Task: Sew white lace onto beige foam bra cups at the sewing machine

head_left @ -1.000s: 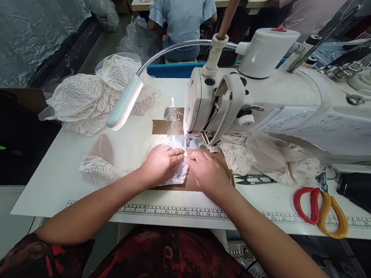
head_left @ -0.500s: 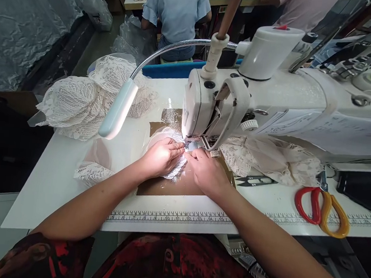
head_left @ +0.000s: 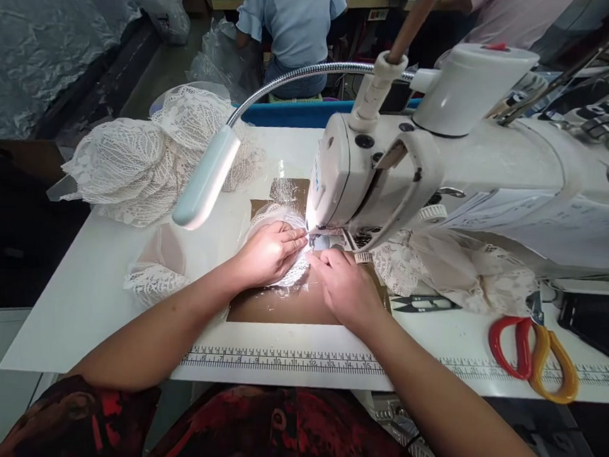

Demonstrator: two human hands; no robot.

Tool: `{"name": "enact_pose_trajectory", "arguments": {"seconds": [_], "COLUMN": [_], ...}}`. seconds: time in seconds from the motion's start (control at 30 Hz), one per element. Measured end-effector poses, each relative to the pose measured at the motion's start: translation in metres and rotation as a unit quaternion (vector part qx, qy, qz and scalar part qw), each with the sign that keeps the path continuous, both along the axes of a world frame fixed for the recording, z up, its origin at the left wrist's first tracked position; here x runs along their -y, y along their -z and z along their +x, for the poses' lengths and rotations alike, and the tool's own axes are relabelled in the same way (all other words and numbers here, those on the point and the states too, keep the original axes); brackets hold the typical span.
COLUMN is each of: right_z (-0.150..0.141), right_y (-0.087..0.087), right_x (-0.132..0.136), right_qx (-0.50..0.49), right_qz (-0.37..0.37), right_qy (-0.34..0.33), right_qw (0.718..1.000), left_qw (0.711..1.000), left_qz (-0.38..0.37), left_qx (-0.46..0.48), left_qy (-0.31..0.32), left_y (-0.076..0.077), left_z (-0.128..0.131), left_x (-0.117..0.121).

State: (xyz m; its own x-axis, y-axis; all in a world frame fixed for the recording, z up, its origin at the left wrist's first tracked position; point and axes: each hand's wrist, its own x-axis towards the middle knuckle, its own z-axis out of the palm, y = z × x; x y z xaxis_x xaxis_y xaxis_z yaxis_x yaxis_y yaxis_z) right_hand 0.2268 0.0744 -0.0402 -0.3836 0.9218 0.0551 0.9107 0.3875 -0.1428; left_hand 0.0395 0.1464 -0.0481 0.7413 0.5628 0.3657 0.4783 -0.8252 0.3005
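Note:
A white lace cup piece (head_left: 294,273) lies under the presser foot of the sewing machine (head_left: 335,181), its edge at the needle. My left hand (head_left: 272,253) is closed over it, fingers pressed together and their tips beside the needle. From the other side my right hand (head_left: 346,283) meets the cup's edge with the index finger stretched forward, the other fingers curled under. The fingertips of both hands are close together in front of the presser foot. My palms hide part of the lace.
Stacked lace cups (head_left: 123,163) and a single lace cup (head_left: 160,266) lie at the left. A lamp (head_left: 207,177) hangs over the table. At the right are more lace (head_left: 455,270), thread snips (head_left: 426,304) and scissors (head_left: 533,352). A person (head_left: 290,24) sits beyond.
The view has shifted slightly, moving the machine rightward in the picture. Both hands stay on the lace cup by the needle; the right fingertip sits a little farther from the left fingers.

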Motion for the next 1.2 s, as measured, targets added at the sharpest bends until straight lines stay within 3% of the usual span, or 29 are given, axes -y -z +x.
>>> {"name": "enact_pose_trajectory", "arguments": {"seconds": [0.5, 0.73, 0.83, 0.93, 1.07, 1.13, 1.2], "right_z": [0.000, -0.001, 0.000, 0.001, 0.003, 0.004, 0.005], "right_y": [0.005, -0.001, -0.003, -0.004, -0.004, -0.005, -0.006], "right_x": [0.002, 0.001, 0.002, 0.002, 0.001, 0.001, 0.000], "right_qx": [-0.059, -0.117, -0.141, -0.154, -0.158, -0.157, -0.152], "right_qz": [0.035, 0.035, 0.027, 0.025, 0.028, 0.021, 0.015], "right_qy": [0.014, 0.010, 0.010, 0.011, 0.000, -0.009, -0.019], "right_qw": [0.998, 0.992, 0.990, 0.988, 0.987, 0.987, 0.988], "left_qw": [0.998, 0.996, 0.998, 0.994, 0.953, 0.941, 0.943], "left_qz": [0.023, 0.041, 0.013, -0.057, -0.165, -0.147, -0.063], "left_qx": [-0.033, -0.029, -0.013, 0.082, 0.244, 0.296, 0.317], "left_qy": [-0.056, -0.075, -0.064, -0.051, -0.068, -0.077, -0.079], "left_y": [0.005, -0.001, -0.008, -0.018, -0.042, -0.056, -0.068], "left_z": [-0.006, -0.007, -0.008, -0.009, -0.003, 0.002, 0.007], "left_x": [0.007, 0.011, 0.013, 0.017, 0.035, 0.046, 0.053]}}
